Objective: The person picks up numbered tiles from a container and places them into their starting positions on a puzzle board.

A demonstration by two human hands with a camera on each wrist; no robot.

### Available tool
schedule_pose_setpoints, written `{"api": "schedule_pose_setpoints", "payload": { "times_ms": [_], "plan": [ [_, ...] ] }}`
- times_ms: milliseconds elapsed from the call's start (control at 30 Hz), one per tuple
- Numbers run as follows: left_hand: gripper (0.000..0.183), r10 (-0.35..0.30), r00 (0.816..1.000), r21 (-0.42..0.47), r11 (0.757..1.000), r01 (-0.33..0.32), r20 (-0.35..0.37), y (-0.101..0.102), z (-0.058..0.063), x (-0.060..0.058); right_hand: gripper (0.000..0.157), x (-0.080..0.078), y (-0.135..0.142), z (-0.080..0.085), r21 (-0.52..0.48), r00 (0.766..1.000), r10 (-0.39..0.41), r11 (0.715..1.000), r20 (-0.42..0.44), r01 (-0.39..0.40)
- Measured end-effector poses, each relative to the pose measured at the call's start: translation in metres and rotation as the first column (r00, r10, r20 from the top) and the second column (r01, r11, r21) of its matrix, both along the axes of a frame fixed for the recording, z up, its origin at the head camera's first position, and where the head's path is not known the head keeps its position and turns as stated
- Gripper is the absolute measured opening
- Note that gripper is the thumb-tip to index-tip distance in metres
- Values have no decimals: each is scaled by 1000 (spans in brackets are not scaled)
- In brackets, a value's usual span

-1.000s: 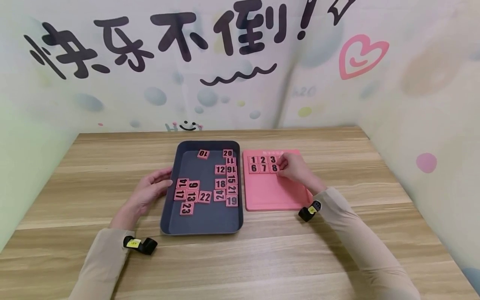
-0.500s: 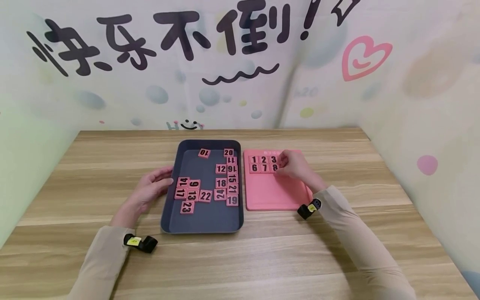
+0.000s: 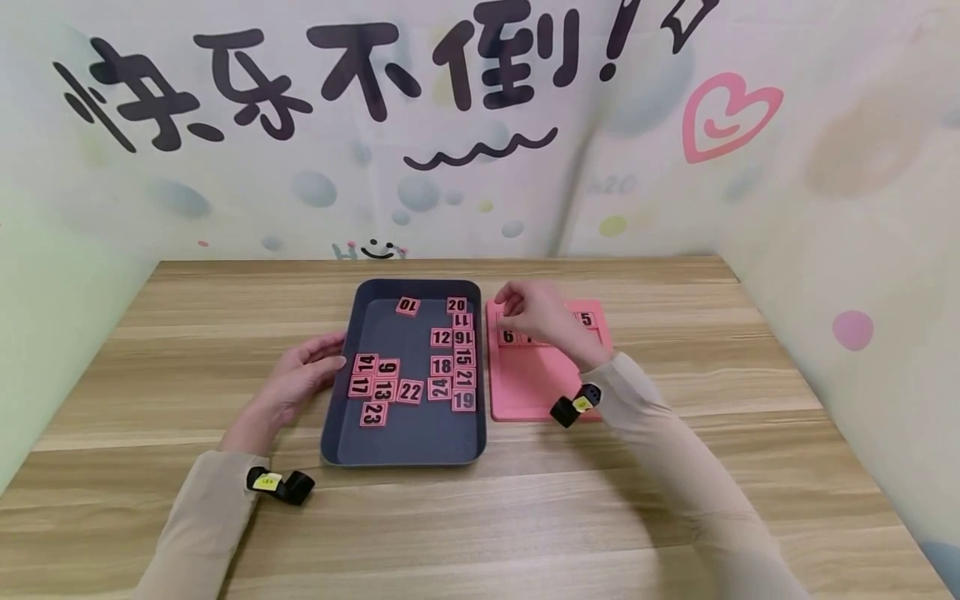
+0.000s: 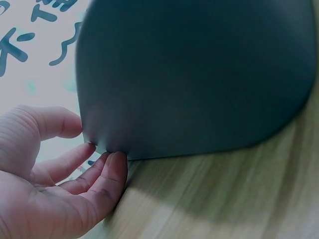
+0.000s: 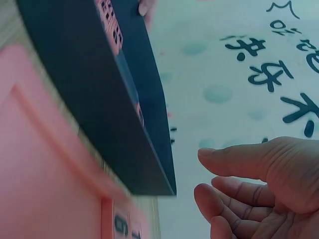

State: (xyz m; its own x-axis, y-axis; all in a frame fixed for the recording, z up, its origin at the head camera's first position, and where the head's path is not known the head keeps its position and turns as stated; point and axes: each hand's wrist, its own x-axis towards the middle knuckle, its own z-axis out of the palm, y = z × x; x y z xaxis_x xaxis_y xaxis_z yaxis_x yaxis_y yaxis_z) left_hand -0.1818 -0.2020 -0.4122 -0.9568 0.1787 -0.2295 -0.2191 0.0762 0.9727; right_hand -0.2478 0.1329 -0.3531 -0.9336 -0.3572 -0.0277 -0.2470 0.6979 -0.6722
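Head view: on the wooden surface [image 3: 465, 533], a dark tray [image 3: 408, 446] holding sixteen loose number tiles [image 3: 410, 392]; just beside, a pink board [image 3: 525, 387] bearing more along its far side, partly hidden by the right grip [image 3: 540, 318]. Tiles likely light, stiff and rather slippery; best pinched by opposite edges.

Left wrist view: left grip [image 4: 55, 199] uncurled, fingertips against the tray's outer side.

Right wrist view: right grip relaxed, thumb apart from fingers, nothing visible between.
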Motion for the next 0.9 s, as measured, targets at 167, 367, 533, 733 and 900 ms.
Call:
{"api": "schedule_pose_setpoints", "payload": {
  "times_ms": [167,367,533,733,900],
  "plan": [
    [57,-1,1000,-8,1000,1,3,0,0,0,29,-2,-33,-1,-53,997,70,996,21,-69],
    [56,2,1000,-16,1000,-2,4,-2,0,0,28,-6,-72,-8,-103,985,168,981,29,-164],
    [56,5,1000,-18,1000,-5,4,-2,0,0,27,-7,-96,-12,-96,967,235,969,101,-226],
    [55,3,1000,-12,1000,-3,1,-1,1,0,25,-8,-116,-20,-52,934,325,946,149,-321],
    [56,2,1000,-8,1000,-2,3,-1,0,0,25,-9,-127,-31,-1,919,355,933,171,-360]
  ]
}}
